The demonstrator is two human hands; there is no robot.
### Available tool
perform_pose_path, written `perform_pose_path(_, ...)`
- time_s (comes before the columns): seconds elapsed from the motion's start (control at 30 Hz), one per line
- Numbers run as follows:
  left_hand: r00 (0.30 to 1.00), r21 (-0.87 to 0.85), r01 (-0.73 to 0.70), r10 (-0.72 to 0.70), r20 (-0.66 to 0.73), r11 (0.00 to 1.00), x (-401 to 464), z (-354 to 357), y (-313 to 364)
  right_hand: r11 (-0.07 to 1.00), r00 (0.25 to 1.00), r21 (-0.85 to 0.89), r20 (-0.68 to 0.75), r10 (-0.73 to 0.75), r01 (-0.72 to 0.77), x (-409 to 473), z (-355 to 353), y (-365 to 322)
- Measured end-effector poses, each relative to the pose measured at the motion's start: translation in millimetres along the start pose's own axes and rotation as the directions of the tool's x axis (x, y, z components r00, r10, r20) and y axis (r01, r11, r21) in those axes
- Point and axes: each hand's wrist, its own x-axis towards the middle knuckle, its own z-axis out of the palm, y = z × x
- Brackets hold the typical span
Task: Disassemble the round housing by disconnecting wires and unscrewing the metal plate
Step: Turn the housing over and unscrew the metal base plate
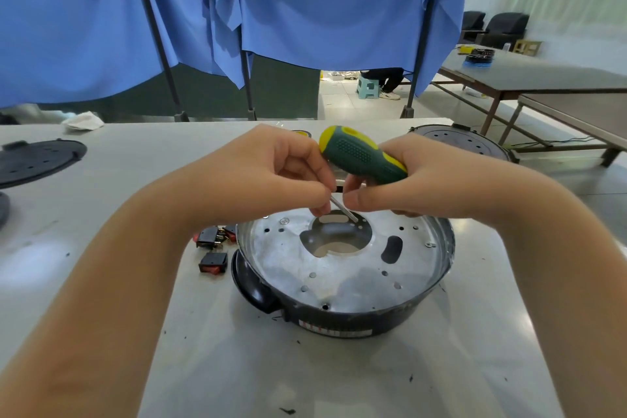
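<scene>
Right hand: your right hand [403,180] grips the screwdriver [363,154].
Left hand: your left hand [288,170] pinches its shaft.
Label: the housing [342,268] sticker is unreadable.

Screwdriver [363,154]: dark green handle with yellow ends, dotted grip texture, silver shaft. Round housing [339,314]: black shell, red-and-white striped label at front. Metal plate [288,261]: dull silver, dotted with small holes. Rocker switches [213,262]: black bodies, red buttons. Tabletop [135,153]: light grey, flecked with black specks. Curtains [322,10]: plain blue. Round lid [37,159] at far left: black.
</scene>
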Motion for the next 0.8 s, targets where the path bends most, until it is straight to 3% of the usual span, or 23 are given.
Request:
perform_pose_path(0.3, 0.999, -0.085, -0.037, 0.036, -0.013, 0.996, 4, 1, -1, 0.996, 0.997, 0.085, 0.068, -0.027, 0.021, 2, -3, 5)
perform_pose_path(0.43, 1.000, -0.086, -0.008, 0.008, -0.009, 0.996, 5, 1, -2, 0.999, 0.999, 0.031, 0.037, -0.008, 0.006, 0, -7, 7)
perform_pose_path(0.5, 0.996, -0.015, 0.077, -0.076, 0.052, 0.997, 6, 2, -4, 0.998, 0.999, -0.057, -0.050, 0.018, -0.021, 0, -12, 12)
perform_pose_path(0.67, 0.904, 0.428, 0.150, -0.299, 0.306, 0.891, 2, 18, -2, 0.969, 0.962, -0.180, -0.244, 0.125, -0.171, 2, -33, 40)
perform_pose_path(0.8, 0.843, 0.506, 0.159, -0.383, 0.377, 0.848, 2, 36, 1, 0.939, 0.930, -0.155, -0.261, 0.261, -0.307, 5, -42, 71)
